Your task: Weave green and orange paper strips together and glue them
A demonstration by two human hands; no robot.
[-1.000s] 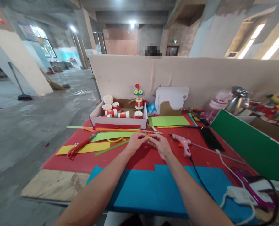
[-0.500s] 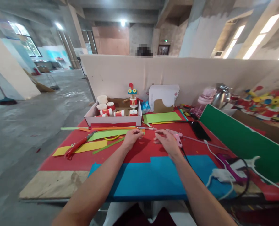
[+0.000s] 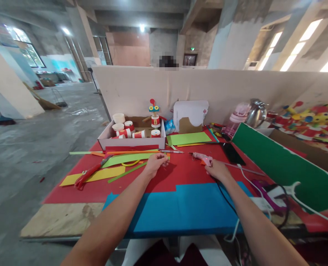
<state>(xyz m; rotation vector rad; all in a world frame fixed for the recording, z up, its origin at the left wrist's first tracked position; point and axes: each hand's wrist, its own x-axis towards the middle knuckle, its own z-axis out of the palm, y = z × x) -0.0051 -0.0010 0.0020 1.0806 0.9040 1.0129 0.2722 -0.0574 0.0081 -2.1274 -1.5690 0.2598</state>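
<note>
My right hand (image 3: 218,171) is closed around the handle of a pink hot glue gun (image 3: 201,157), whose nozzle points left over the red sheet (image 3: 180,168). A black cord runs from the gun toward me. My left hand (image 3: 155,164) has its thumb and fingertips pinched together; what they hold, if anything, is too small to make out. Just behind that hand lie orange and green paper strips (image 3: 135,159) and a pen-like tool (image 3: 171,151). Red-handled scissors (image 3: 90,173) rest on a yellow paper strip (image 3: 67,180) to the left.
A white box (image 3: 132,143) with paper cups and a cup figure (image 3: 155,119) stands at the back. Blue sheets (image 3: 180,210) cover the near edge. Rightward are a phone (image 3: 233,153), a power strip (image 3: 259,204), a green-sided box (image 3: 280,166) and a steel jug (image 3: 257,112).
My right hand has moved right, from open beside the glue gun to a grip on its handle. My left hand has stayed nearly in place, still pinched.
</note>
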